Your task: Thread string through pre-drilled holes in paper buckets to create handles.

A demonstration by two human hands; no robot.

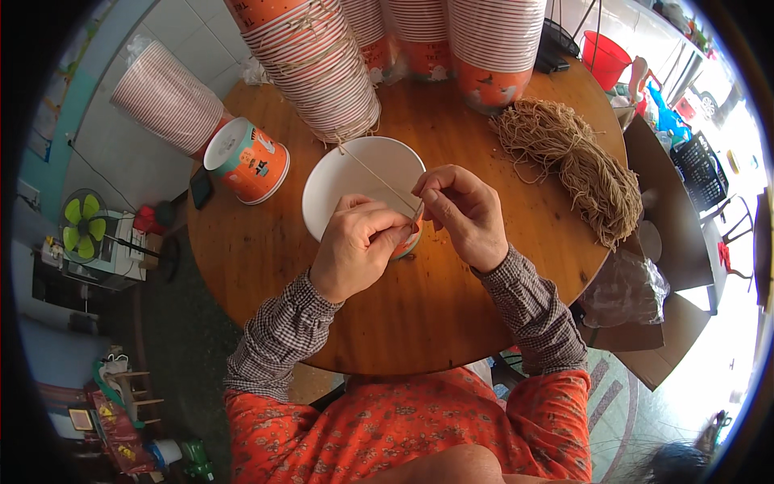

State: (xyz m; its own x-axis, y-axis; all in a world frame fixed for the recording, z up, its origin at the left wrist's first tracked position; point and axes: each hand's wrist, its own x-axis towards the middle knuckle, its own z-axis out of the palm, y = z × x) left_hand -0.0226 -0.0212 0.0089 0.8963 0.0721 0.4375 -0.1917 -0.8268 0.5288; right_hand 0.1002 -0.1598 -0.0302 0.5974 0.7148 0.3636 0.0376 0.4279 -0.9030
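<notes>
A paper bucket (355,169), white inside with an orange printed outside, stands tilted on the table in front of me. A thin beige cord (372,173) runs across its mouth from the far rim to my fingers. My left hand (360,246) is closed at the bucket's near right rim, pinching the rim and the cord end there. Just to its right, my right hand (465,216) pinches the cord with thumb and forefinger. The exact spot where cord meets rim is partly hidden by my fingertips.
On the round wooden table (451,315), a tall stack of corded buckets (314,73) stands behind. Wrapped bucket stacks (493,48) are at the back. An upside-down bucket (248,161) sits left, a cord bundle (568,161) right. A cardboard box (669,210) stands beyond the right edge.
</notes>
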